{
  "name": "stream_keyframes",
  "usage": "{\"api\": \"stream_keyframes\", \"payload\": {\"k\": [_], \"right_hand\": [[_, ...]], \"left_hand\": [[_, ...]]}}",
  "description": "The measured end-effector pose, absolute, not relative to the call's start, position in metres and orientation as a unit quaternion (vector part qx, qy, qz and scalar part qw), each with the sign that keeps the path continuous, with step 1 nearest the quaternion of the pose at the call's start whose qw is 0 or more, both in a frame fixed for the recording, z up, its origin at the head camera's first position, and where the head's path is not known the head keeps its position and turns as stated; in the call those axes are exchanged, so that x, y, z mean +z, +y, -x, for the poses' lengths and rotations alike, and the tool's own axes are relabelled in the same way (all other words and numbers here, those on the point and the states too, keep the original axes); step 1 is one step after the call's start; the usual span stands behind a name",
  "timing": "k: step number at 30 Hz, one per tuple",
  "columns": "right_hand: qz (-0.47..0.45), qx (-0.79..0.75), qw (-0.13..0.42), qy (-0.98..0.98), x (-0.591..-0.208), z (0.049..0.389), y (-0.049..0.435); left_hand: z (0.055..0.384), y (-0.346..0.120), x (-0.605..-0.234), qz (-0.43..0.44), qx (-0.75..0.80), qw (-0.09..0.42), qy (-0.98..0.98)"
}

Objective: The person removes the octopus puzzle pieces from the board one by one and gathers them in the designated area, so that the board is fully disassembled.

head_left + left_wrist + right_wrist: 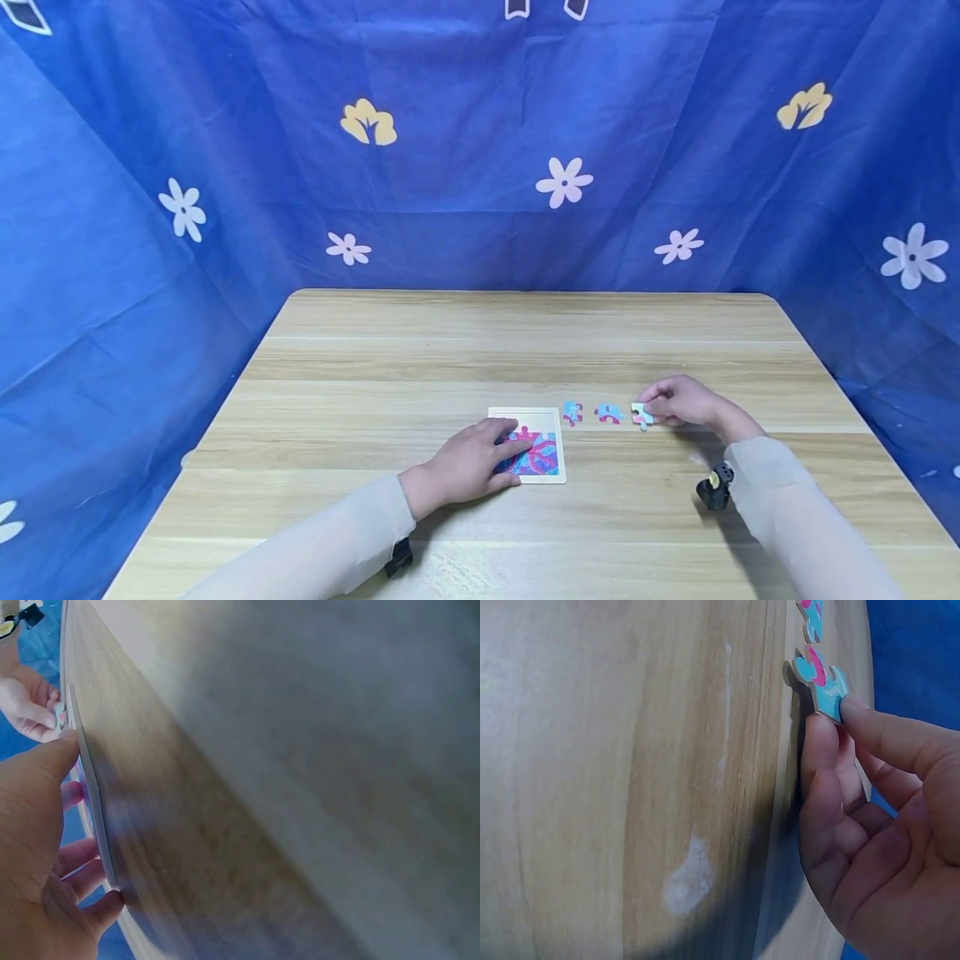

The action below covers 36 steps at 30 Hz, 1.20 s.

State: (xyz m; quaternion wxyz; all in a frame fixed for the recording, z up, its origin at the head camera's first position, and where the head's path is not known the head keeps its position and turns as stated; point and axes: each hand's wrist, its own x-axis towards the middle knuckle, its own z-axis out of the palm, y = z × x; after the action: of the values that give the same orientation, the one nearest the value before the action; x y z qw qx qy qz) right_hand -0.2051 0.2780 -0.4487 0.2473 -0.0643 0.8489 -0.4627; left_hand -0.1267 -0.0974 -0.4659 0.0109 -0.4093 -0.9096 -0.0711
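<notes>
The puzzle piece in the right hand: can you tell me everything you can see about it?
The piece is thin and flat, light blue with a pink band. It has a round knob and a notch, and its pale edge looks like wood or card. The right hand pinches it between thumb and fingers. It is the rightmost of three loose pieces, out to the right of the tray. I can't tell whether it touches the table.
</notes>
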Motion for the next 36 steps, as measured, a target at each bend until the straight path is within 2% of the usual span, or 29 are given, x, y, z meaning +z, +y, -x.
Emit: {"api": "stream_keyframes", "payload": {"k": [22,36], "right_hand": [[0.057,-0.423,0.225,0.876,-0.448,0.203,0.281],[0.042,-0.537,0.195,0.82,-0.447,0.208,0.262]], "left_hand": [[0.124,-0.097,-0.468,0.404,-0.069,0.009,-0.912],[0.125,-0.098,-0.469,0.418,-0.078,0.011,-0.905]]}}
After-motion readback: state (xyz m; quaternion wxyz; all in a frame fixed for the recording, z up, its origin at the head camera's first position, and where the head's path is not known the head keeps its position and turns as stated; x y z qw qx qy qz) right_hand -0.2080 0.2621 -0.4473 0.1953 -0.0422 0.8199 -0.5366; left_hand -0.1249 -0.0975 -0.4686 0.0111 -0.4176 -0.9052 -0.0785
